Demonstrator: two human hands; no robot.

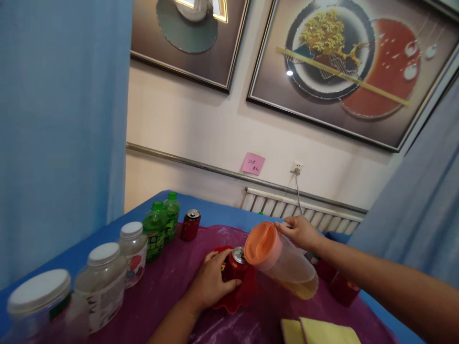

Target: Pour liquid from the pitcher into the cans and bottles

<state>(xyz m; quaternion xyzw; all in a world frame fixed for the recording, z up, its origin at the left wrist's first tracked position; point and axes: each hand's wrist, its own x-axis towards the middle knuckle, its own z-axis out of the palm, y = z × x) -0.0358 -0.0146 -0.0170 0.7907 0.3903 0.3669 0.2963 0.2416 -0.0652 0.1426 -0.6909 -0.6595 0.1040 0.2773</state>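
Observation:
My left hand is wrapped round a red can that stands upright on a red scalloped mat. In my right hand is a clear pitcher with an orange lid, tilted to the left. The lid's edge is close against the top of the can. Some yellowish liquid lies in the low end of the pitcher. Whether liquid is flowing into the can is too small to tell.
White-lidded jars, green bottles and another red can line the left side. A folded yellow cloth lies at the front. Dark red items stand right, below my right forearm. A radiator is behind.

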